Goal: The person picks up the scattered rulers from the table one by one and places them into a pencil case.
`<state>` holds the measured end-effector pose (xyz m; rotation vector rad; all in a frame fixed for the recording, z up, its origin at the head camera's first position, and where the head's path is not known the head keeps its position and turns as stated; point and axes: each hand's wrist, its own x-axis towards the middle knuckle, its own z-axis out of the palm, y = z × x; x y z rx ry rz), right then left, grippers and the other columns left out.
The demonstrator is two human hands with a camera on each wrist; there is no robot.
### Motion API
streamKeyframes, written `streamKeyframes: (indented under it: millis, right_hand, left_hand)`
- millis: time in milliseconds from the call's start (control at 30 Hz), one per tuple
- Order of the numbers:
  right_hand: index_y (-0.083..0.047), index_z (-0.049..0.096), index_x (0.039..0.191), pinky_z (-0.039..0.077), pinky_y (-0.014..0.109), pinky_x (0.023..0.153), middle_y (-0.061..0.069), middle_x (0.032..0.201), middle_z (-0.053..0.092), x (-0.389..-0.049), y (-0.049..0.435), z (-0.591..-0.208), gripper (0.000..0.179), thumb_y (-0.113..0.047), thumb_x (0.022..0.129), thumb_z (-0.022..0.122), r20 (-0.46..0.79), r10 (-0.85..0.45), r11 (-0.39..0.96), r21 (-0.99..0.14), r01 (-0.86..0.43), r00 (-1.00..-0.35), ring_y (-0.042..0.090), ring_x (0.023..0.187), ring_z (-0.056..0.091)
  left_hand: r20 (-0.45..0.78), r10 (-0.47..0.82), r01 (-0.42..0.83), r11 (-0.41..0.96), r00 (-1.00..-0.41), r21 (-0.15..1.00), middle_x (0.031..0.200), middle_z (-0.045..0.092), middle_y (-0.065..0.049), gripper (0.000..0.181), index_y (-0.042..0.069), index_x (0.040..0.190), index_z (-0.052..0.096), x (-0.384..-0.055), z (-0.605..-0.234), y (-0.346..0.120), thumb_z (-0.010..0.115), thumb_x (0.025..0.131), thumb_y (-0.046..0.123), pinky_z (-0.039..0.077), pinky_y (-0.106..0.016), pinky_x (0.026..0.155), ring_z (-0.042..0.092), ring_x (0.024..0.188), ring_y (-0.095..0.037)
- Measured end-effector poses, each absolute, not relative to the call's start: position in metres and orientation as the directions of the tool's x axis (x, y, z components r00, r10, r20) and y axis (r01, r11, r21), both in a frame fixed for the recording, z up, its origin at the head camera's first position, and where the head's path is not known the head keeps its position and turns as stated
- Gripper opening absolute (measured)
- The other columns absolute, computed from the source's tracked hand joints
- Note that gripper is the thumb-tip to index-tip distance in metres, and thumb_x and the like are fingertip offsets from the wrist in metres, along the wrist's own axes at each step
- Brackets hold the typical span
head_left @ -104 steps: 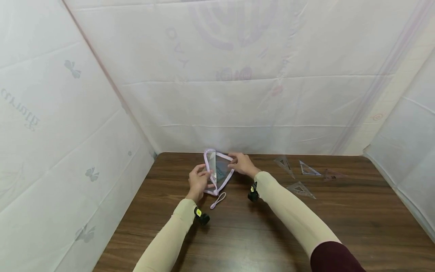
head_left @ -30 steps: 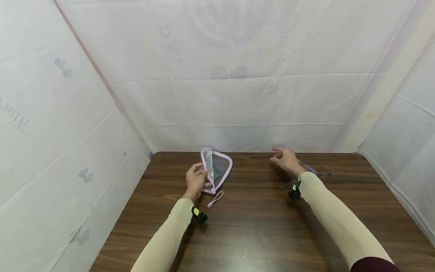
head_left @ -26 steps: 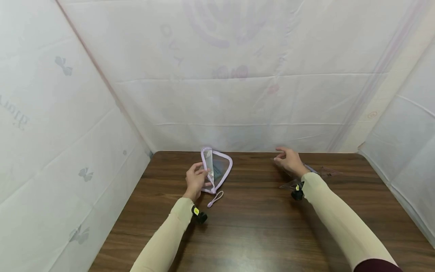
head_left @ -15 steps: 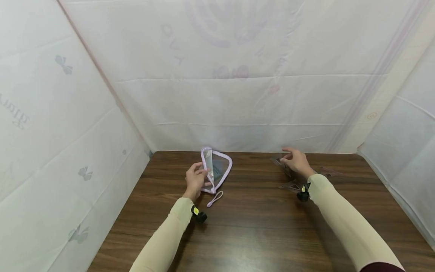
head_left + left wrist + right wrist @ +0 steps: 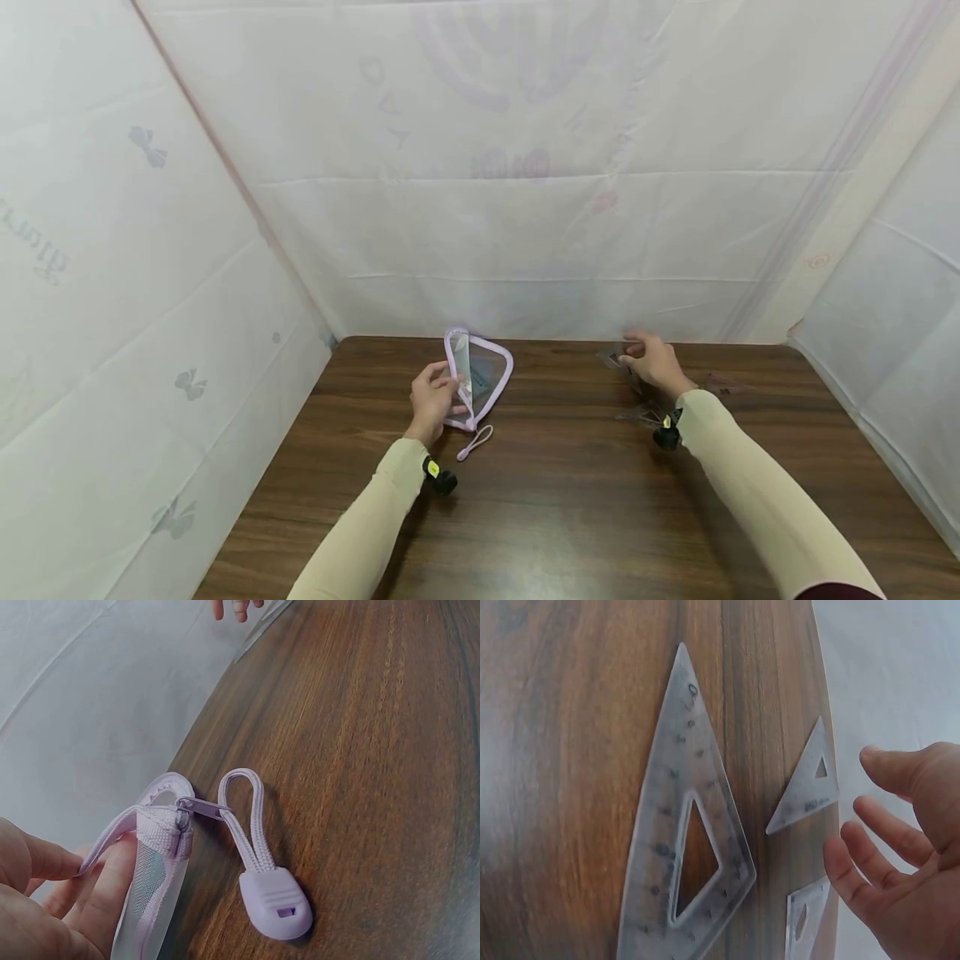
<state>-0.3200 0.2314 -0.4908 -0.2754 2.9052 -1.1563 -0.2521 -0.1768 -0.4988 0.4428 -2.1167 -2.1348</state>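
Note:
My left hand [image 5: 431,402] holds the near left edge of a see-through zip pouch [image 5: 507,371] with lilac trim, thumb and fingers pinching the trim so the mouth gapes. Something blue-green [image 5: 478,382] shows inside it. In the left wrist view a lilac cord pull [image 5: 276,904] hangs from the zip slider and lies on the table. My right hand [image 5: 656,365] hovers, fingers loosely bent and holding nothing, close by clear set squares. The right wrist view shows a large set square [image 5: 651,825], a smaller one [image 5: 802,796] and part of another [image 5: 804,919] beside the fingers.
A reddish clear set square [image 5: 723,385] lies right of my right hand. The brown wooden table [image 5: 540,500] ends at a white sheet wall [image 5: 480,250] behind the pouch. More white sheeting stands on the left and right.
My right hand has left the pouch's right edge and moved right to the set squares, shifting slightly further right in the last second. My left hand stays on the pouch.

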Motion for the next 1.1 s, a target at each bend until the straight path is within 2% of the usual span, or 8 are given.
streamKeyframes:
  millis: [200, 367, 633, 1100]
  right_hand:
    - [0.005, 0.046, 0.147, 0.046, 0.068, 0.103, 0.032, 0.138, 0.056, -0.32, 0.225, -0.495, 0.057, -0.015, 0.099, 0.069, 0.057, -0.147, 0.732, -0.665, -0.147, -0.988, 0.055, 0.128, 0.048]
    - [0.005, 0.045, 0.148, 0.041, 0.07, 0.107, 0.033, 0.141, 0.053, -0.32, 0.222, -0.498, 0.06, -0.015, 0.097, 0.07, 0.062, -0.122, 0.744, -0.655, -0.132, -0.991, 0.056, 0.131, 0.044]
    - [0.005, 0.046, 0.147, 0.046, 0.068, 0.102, 0.034, 0.134, 0.057, -0.322, 0.217, -0.502, 0.062, -0.015, 0.095, 0.074, 0.064, -0.086, 0.767, -0.633, -0.107, -0.994, 0.054, 0.124, 0.051]
    - [0.006, 0.045, 0.147, 0.051, 0.063, 0.096, 0.034, 0.131, 0.059, -0.322, 0.209, -0.502, 0.065, -0.01, 0.092, 0.077, 0.032, -0.047, 0.789, -0.612, -0.057, -0.998, 0.049, 0.118, 0.057]
  left_hand:
    - [-0.131, -0.273, -0.127, -0.032, -0.953, 0.991, 0.111, 0.072, -0.019, 0.037, 0.007, 0.133, 0.062, -0.252, -0.5, -0.177, 0.069, 0.097, 0.001, 0.065, -0.041, 0.057, 0.072, 0.083, -0.024]
    - [-0.14, -0.276, -0.136, -0.034, -0.951, 0.99, 0.11, 0.073, -0.018, 0.036, 0.008, 0.132, 0.063, -0.251, -0.5, -0.176, 0.07, 0.096, 0.002, 0.065, -0.042, 0.057, 0.072, 0.084, -0.024]
    - [-0.153, -0.282, -0.15, -0.031, -0.947, 0.988, 0.111, 0.072, -0.017, 0.038, 0.009, 0.132, 0.063, -0.252, -0.499, -0.176, 0.071, 0.096, 0.003, 0.065, -0.042, 0.058, 0.072, 0.082, -0.022]
    - [-0.139, -0.285, -0.137, -0.028, -0.949, 0.99, 0.111, 0.072, -0.018, 0.035, 0.01, 0.13, 0.063, -0.251, -0.501, -0.176, 0.07, 0.096, 0.002, 0.065, -0.041, 0.058, 0.071, 0.082, -0.023]
